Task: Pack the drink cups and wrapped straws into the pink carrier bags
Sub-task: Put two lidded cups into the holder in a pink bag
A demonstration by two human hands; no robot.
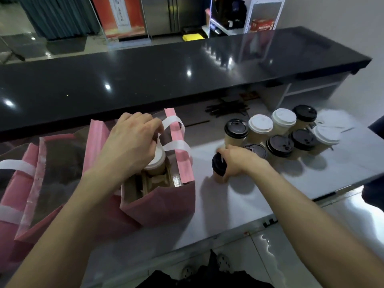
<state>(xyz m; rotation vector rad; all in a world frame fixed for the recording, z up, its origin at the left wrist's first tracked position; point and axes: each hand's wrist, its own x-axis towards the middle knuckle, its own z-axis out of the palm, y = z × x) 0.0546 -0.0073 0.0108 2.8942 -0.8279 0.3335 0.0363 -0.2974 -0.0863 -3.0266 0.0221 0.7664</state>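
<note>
- At centre left of the frame, the left hand (133,140) reaches into the open pink bag (164,204); its fingers curl over a white-lidded cup (155,163) seated in the far slot of the cardboard tray (145,183); the near slot shows no cup
- Right of the bag, the right hand (239,161) grips a black-lidded cup (219,168) round its side; the cup tilts left above the white counter (249,200)
- At right centre, a cluster of cups (286,129) stands close together, black and white lids mixed
- Above them, dark straws (226,110) lie in a loose pile
- At far left, a second bag (31,183) stands open, touching the first
</note>
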